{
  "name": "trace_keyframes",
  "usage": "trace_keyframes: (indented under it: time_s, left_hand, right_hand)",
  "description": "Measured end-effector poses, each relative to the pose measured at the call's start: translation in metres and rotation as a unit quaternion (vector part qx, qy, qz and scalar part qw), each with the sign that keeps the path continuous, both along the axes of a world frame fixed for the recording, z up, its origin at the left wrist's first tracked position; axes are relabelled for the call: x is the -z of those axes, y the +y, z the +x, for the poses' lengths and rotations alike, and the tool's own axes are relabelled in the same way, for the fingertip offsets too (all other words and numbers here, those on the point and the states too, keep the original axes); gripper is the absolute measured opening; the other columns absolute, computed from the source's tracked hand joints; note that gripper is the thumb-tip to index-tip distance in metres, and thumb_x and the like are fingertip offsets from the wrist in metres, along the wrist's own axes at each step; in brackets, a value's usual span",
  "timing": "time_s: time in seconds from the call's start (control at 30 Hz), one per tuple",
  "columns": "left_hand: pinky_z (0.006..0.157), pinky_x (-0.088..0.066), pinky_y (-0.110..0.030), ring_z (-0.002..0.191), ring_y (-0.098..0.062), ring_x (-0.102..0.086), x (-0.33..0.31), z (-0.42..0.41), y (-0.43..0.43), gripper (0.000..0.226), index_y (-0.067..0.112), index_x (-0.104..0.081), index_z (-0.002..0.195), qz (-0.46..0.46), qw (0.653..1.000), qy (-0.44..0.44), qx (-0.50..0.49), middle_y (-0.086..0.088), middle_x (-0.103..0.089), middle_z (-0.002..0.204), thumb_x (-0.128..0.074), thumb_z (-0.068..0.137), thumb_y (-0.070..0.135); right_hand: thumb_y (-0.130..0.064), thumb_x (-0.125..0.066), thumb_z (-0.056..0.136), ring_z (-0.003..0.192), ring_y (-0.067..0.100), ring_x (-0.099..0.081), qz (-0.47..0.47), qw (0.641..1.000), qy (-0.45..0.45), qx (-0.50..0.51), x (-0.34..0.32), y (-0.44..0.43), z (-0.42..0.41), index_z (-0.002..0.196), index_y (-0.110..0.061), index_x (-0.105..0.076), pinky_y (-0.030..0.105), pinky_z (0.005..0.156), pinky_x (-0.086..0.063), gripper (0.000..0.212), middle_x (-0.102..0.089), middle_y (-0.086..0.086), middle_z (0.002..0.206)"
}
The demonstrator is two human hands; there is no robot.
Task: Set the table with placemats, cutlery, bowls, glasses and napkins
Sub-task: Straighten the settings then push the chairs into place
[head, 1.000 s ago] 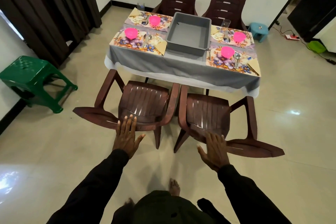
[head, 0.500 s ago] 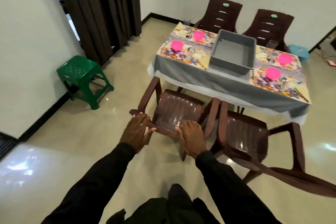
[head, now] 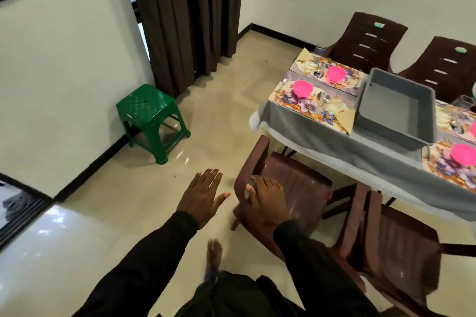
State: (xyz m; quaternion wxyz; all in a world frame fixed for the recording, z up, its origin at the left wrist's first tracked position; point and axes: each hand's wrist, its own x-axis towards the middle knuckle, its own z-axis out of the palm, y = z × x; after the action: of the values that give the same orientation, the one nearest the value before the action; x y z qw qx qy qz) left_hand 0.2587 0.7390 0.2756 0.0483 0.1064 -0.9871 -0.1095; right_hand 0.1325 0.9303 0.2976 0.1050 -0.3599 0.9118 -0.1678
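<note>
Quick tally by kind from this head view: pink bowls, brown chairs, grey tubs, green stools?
Pink bowls: 4, at, and one cut off at the right edge
Brown chairs: 4, at
Grey tub: 1
Green stool: 1
Total: 10

Green stool (head: 152, 121), brown curtains (head: 188, 15)

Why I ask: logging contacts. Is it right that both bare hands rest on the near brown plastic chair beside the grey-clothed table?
Not quite: the head view shows only the right hand on the near brown plastic chair; the left hand hovers open over the floor.
</note>
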Motion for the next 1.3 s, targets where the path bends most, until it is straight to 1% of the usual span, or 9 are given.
trace_keyframes:
  time_s: [0.1, 0.17, 0.3, 0.53, 0.77, 0.97, 1.03, 1.17, 1.3]
  left_hand:
    - [0.121, -0.034, -0.046, 0.147, -0.028, -0.04, 0.001, -0.028, -0.054, 0.076, 0.009, -0.047, 0.15, -0.017, 1.0, -0.001, -0.001, -0.011, -0.046, 0.156, -0.014, 0.106, 0.061]
    - [0.121, -0.033, -0.046, 0.146, -0.029, -0.042, 0.001, -0.051, -0.087, 0.074, 0.008, -0.049, 0.149, 0.004, 1.0, -0.008, -0.006, -0.012, -0.048, 0.155, -0.017, 0.106, 0.06]
    - [0.12, -0.035, -0.046, 0.144, -0.029, -0.044, 0.003, -0.09, -0.13, 0.074, 0.008, -0.05, 0.148, 0.012, 1.0, -0.016, 0.017, -0.012, -0.049, 0.153, -0.018, 0.106, 0.06]
    - [0.117, -0.039, -0.045, 0.14, -0.028, -0.048, 0.012, -0.177, -0.205, 0.069, 0.008, -0.054, 0.144, -0.002, 0.992, -0.036, 0.12, -0.011, -0.053, 0.15, -0.023, 0.106, 0.057]
    - [0.115, -0.04, -0.046, 0.138, -0.03, -0.05, 0.012, -0.267, -0.293, 0.069, 0.007, -0.056, 0.141, 0.001, 0.975, -0.012, 0.222, -0.012, -0.055, 0.147, -0.02, 0.108, 0.056]
    - [0.117, -0.034, -0.044, 0.134, -0.031, -0.054, 0.001, -0.338, -0.341, 0.062, 0.005, -0.059, 0.137, 0.016, 0.961, 0.026, 0.276, -0.014, -0.059, 0.143, -0.032, 0.107, 0.051]
    - [0.117, -0.036, -0.045, 0.135, -0.03, -0.053, 0.003, -0.358, -0.349, 0.061, 0.006, -0.058, 0.138, 0.017, 0.958, 0.03, 0.285, -0.012, -0.059, 0.143, -0.032, 0.106, 0.051]
    - [0.115, -0.041, -0.046, 0.135, -0.029, -0.054, 0.012, -0.407, -0.361, 0.063, 0.007, -0.058, 0.139, 0.012, 0.949, 0.009, 0.316, -0.012, -0.059, 0.142, -0.029, 0.106, 0.053]
    - [0.114, -0.042, -0.046, 0.134, -0.029, -0.055, 0.019, -0.477, -0.367, 0.063, 0.007, -0.058, 0.139, 0.003, 0.94, 0.002, 0.341, -0.012, -0.06, 0.142, -0.029, 0.106, 0.052]
  right_hand:
    - [-0.047, -0.019, 0.108, 0.115, 0.019, -0.056, -0.023, 1.0, 0.009, -0.002, 0.005, -0.047, -0.029, 0.122, -0.023, -0.056, 0.045, 0.108, -0.041, 0.046, -0.062, 0.0, 0.122]
    - [-0.054, -0.011, 0.105, 0.116, 0.019, -0.057, -0.022, 1.0, 0.002, 0.014, 0.015, -0.076, -0.05, 0.126, -0.023, -0.054, 0.046, 0.105, -0.044, 0.057, -0.062, -0.001, 0.126]
    - [-0.049, -0.023, 0.107, 0.119, 0.02, -0.058, -0.022, 0.999, 0.006, 0.034, 0.016, -0.115, -0.069, 0.135, -0.021, -0.052, 0.043, 0.108, -0.043, 0.049, -0.063, 0.002, 0.129]
    - [-0.05, -0.023, 0.108, 0.119, 0.015, -0.056, -0.009, 0.993, 0.011, 0.118, 0.028, -0.163, -0.12, 0.137, -0.027, -0.048, 0.04, 0.11, -0.042, 0.045, -0.06, -0.003, 0.13]
    - [-0.05, -0.024, 0.106, 0.108, 0.02, -0.06, -0.002, 0.973, 0.018, 0.232, 0.022, -0.228, -0.167, 0.132, -0.025, -0.048, 0.041, 0.096, -0.048, 0.043, -0.063, 0.0, 0.12]
    - [-0.05, -0.019, 0.105, 0.099, 0.015, -0.057, 0.024, 0.954, 0.049, 0.296, 0.009, -0.267, -0.203, 0.105, -0.024, -0.061, 0.032, 0.086, -0.045, 0.05, -0.059, -0.004, 0.107]
    - [-0.048, -0.021, 0.105, 0.096, 0.018, -0.058, 0.016, 0.947, 0.05, 0.318, 0.007, -0.276, -0.218, 0.107, -0.021, -0.059, 0.035, 0.086, -0.047, 0.046, -0.063, -0.001, 0.105]
    - [-0.054, -0.018, 0.105, 0.102, 0.021, -0.062, -0.022, 0.934, 0.053, 0.353, 0.013, -0.286, -0.251, 0.115, -0.018, -0.061, 0.039, 0.091, -0.051, 0.057, -0.066, 0.004, 0.112]
    - [-0.049, -0.026, 0.103, 0.105, 0.021, -0.063, -0.035, 0.927, 0.049, 0.37, 0.026, -0.292, -0.306, 0.118, -0.02, -0.059, 0.041, 0.094, -0.053, 0.046, -0.067, 0.003, 0.115]
